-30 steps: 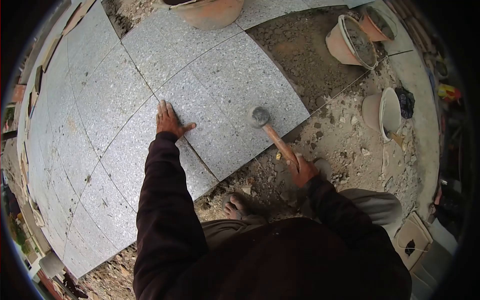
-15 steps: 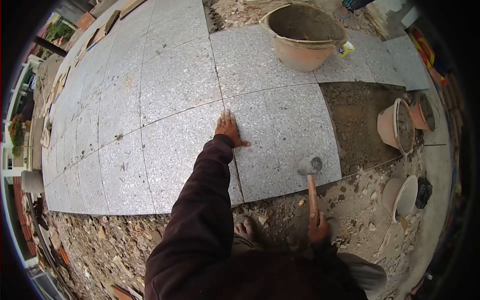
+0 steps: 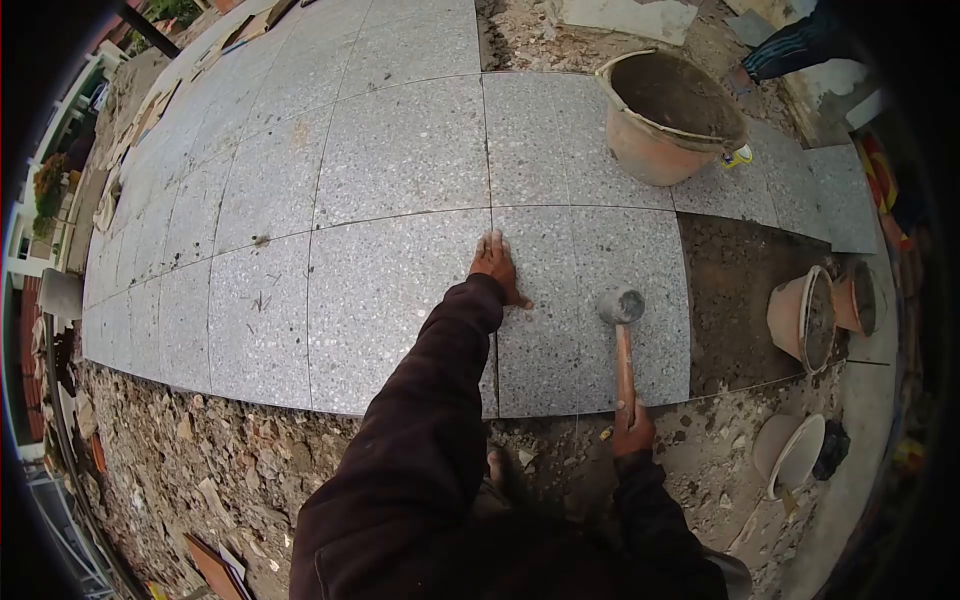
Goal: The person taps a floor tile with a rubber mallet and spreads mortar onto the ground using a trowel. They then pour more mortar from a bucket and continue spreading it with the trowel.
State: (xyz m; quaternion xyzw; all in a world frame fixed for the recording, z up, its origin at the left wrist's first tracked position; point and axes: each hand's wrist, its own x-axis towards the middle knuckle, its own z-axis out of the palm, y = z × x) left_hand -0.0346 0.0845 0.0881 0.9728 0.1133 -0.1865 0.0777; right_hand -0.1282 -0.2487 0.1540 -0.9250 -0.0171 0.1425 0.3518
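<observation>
My left hand (image 3: 499, 270) lies flat with its fingers spread across the joint between two speckled grey tiles. In my right hand (image 3: 633, 430) is the wooden handle of a mallet (image 3: 622, 307), its dark round head over the end tile (image 3: 540, 360), near that tile's right part. Whether the head touches the tile I cannot tell. Right of this tile lies a bare rectangle of brown soil (image 3: 735, 300). A thin string line runs along the tile's front edge and past the soil.
A large mortar tub (image 3: 660, 150) stands on the tiles at the upper right. Smaller buckets (image 3: 790, 318) sit at the right, one (image 3: 785, 450) nearer me. Rubble (image 3: 210, 460) covers the ground in front. Another person's leg (image 3: 790, 50) shows at the top right.
The view has shifted, so the tiles and tub appear lower and further right. My left hand stays flat by the joint, and my right hand still grips the mallet over the end tile.
</observation>
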